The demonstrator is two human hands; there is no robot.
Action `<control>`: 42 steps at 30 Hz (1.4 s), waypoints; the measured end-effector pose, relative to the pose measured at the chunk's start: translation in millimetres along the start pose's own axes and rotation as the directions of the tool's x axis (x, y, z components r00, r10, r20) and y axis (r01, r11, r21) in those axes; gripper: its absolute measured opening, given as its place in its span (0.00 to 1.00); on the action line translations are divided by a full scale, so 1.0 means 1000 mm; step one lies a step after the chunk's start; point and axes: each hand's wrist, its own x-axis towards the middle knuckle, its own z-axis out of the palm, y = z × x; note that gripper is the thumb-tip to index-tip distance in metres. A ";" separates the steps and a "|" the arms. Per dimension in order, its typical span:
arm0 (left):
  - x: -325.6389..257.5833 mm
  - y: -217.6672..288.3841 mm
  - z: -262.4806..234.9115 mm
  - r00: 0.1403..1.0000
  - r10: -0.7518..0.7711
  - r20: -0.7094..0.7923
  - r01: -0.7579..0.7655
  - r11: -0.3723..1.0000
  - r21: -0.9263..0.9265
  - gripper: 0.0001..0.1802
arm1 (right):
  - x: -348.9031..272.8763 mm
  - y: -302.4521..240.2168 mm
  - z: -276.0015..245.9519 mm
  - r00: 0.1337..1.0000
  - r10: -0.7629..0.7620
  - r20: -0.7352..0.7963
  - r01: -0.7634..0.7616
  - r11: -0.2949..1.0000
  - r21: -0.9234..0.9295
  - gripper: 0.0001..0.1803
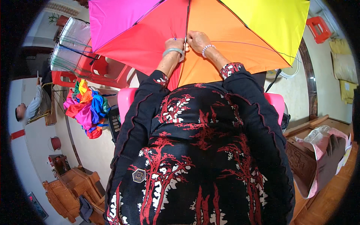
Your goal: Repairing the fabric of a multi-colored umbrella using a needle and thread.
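A rainbow umbrella canopy (232, 33) spreads over my lap, with pink, red, orange and yellow panels showing. Between the red and orange panels runs a dark umbrella rib (187, 18). My left hand (174, 45), with a pale bangle at its wrist, is closed at this rib from the red side. Its fingertips are partly hidden, and a small blue spot shows on it. Pinched against the same rib from the orange side is my right hand (198, 40), which wears a beaded bracelet. Whether anything small sits between the fingertips cannot be made out.
A heap of multicoloured cloth (88, 107) lies at the left, near red plastic stools (112, 71) and a wrapped white bundle (71, 45). Another person (33, 101) sits far left. Carved wooden furniture (303, 157) stands at right, a red stool (318, 30) beyond.
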 end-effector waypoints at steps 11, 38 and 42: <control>0.001 0.003 0.010 0.979 0.004 -0.205 -0.047 0.978 -0.205 0.10 | 0.005 0.006 -0.014 0.994 0.107 0.001 -0.107 0.991 0.076 0.07; 0.031 -0.035 0.014 0.998 0.067 -0.021 -0.070 0.973 -0.220 0.08 | -0.009 0.008 -0.007 0.997 -0.044 -0.070 0.052 0.992 0.112 0.06; 0.034 -0.031 0.015 0.989 0.138 -0.044 -0.139 0.990 -0.023 0.09 | -0.010 -0.003 -0.015 0.996 0.088 0.012 -0.088 0.981 0.171 0.07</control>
